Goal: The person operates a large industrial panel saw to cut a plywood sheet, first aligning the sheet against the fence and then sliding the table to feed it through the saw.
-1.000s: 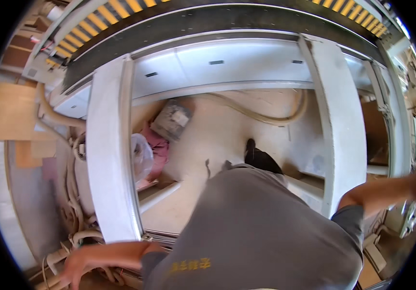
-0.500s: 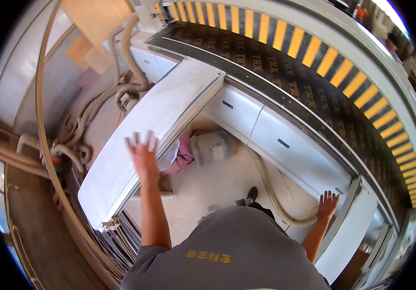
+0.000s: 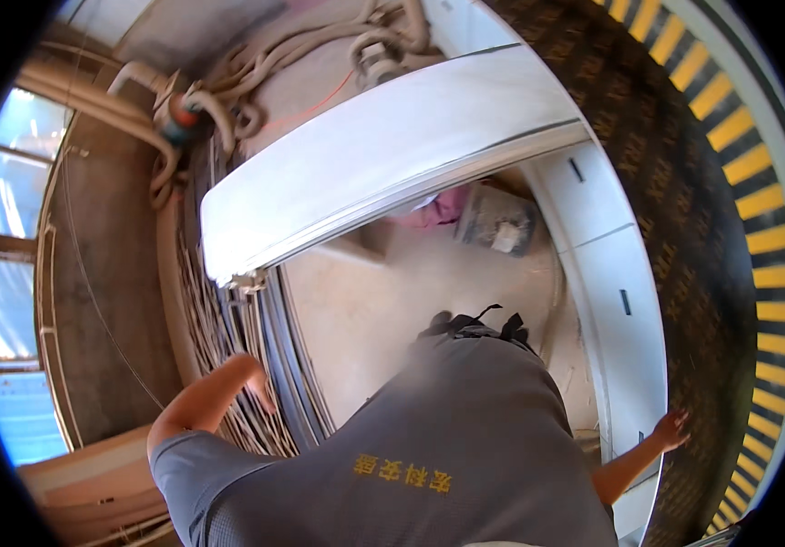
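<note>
My left hand (image 3: 258, 383) hangs off to the left on a bent arm, in the air above a bundle of long thin strips (image 3: 269, 346). Its fingers point down, loose and a little blurred, with nothing in them. At the right, my right hand (image 3: 672, 429) reaches out to the near edge of a large dark printed board (image 3: 630, 137). Its fingers are apart and hold nothing; whether they touch the board I cannot tell. A long white table arm (image 3: 392, 137) with a metal rail along its side extends ahead of me, away from both hands.
White cabinet panels (image 3: 607, 255) run below the board. A black-and-yellow striped beam (image 3: 771, 242) spans above it. On the floor beyond the arm lie beige hoses (image 3: 301, 46); under it stand a clear plastic bin (image 3: 497, 223) and pink cloth (image 3: 438, 210). Windows (image 3: 10, 310) line the left.
My body and view have turned left. My left hand has gone from above the white arm to over the strips. My right hand is now at the dark board's edge, which covers the bolted rail.
</note>
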`<act>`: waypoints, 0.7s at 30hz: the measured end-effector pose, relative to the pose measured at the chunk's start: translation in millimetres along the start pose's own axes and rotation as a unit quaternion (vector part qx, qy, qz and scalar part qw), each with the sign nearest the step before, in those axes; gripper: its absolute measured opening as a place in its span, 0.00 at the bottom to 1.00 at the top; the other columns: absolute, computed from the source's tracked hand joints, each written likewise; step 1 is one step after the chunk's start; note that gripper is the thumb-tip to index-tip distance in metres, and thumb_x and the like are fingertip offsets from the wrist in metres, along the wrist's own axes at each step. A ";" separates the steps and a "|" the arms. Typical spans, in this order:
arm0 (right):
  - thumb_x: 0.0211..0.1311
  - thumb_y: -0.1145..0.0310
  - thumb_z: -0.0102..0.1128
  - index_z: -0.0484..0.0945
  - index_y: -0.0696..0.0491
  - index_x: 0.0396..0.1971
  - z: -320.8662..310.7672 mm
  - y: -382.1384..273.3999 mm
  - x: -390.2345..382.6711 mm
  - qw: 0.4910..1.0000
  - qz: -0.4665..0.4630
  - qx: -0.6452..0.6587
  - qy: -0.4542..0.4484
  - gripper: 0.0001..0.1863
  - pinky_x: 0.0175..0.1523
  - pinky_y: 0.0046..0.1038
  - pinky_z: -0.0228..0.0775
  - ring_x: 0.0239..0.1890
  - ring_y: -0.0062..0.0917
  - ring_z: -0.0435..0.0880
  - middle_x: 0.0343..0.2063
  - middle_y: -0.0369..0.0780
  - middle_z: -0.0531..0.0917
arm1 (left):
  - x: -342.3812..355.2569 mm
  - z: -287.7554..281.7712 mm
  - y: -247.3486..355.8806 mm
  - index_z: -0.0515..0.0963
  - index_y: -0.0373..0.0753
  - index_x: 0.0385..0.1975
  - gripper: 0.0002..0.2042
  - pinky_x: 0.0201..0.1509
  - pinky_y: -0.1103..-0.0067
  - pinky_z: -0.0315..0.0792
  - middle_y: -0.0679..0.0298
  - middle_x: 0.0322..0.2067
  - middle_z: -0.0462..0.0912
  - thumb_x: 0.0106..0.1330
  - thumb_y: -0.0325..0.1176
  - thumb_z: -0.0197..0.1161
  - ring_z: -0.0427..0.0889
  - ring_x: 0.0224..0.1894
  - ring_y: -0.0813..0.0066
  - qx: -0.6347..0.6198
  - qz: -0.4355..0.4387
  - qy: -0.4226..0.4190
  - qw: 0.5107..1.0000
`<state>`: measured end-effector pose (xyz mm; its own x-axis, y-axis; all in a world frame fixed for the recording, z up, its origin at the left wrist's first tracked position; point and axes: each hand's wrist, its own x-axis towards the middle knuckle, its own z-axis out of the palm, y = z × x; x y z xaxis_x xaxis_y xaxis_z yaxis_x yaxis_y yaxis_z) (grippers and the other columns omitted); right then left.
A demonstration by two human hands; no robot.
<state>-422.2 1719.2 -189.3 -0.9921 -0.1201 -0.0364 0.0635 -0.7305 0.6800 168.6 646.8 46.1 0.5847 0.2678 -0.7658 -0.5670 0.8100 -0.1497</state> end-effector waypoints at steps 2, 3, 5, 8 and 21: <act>0.79 0.48 0.43 0.50 0.51 0.78 -3.2 30.3 -1.9 0.992 0.029 -0.125 0.020 0.36 0.76 0.49 0.58 0.76 0.42 0.62 0.77 0.42 0.61 | 60.6 64.0 -50.6 0.55 0.50 0.79 0.63 0.79 0.49 0.50 0.49 0.76 0.59 0.45 0.80 0.69 0.53 0.79 0.44 -0.048 0.035 -0.138 0.989; 0.79 0.47 0.44 0.51 0.51 0.78 -3.7 45.2 -4.8 0.984 0.077 -0.154 0.034 0.37 0.75 0.51 0.61 0.75 0.43 0.64 0.76 0.44 0.63 | 85.9 79.1 -69.0 0.56 0.51 0.79 0.62 0.79 0.48 0.50 0.50 0.76 0.59 0.45 0.79 0.69 0.53 0.79 0.43 -0.041 0.029 -0.159 0.986; 0.75 0.42 0.48 0.53 0.52 0.76 -106.7 111.9 -33.5 0.635 -0.376 -0.595 0.318 0.41 0.70 0.56 0.66 0.71 0.47 0.69 0.73 0.50 0.66 | 81.4 125.9 -97.1 0.58 0.51 0.78 0.60 0.78 0.46 0.50 0.50 0.76 0.60 0.46 0.78 0.70 0.53 0.79 0.43 -0.048 -0.065 -0.108 0.991; 0.69 0.39 0.55 0.50 0.58 0.77 -179.9 233.5 -35.2 0.623 -0.448 -0.502 0.399 0.49 0.76 0.57 0.53 0.76 0.49 0.61 0.75 0.54 0.61 | 106.1 154.4 -143.9 0.61 0.51 0.77 0.58 0.78 0.44 0.49 0.52 0.76 0.62 0.47 0.76 0.71 0.52 0.79 0.43 -0.022 -0.201 -0.017 0.979; 0.79 0.49 0.49 0.79 0.58 0.56 -172.8 182.5 -19.6 0.661 -0.365 -0.568 0.329 0.26 0.60 0.45 0.78 0.55 0.39 0.84 0.55 0.44 0.85 | 157.8 -104.1 -167.0 0.67 0.31 0.67 0.44 0.65 0.64 0.75 0.37 0.59 0.78 0.57 0.53 0.78 0.78 0.64 0.46 -0.543 0.043 0.586 0.600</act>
<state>-372.4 1472.1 -191.0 -0.5657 0.5488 -0.6155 0.0054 -0.7439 -0.6682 295.2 499.5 -114.8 0.0773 -0.7816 -0.6190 -0.9816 -0.1684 0.0900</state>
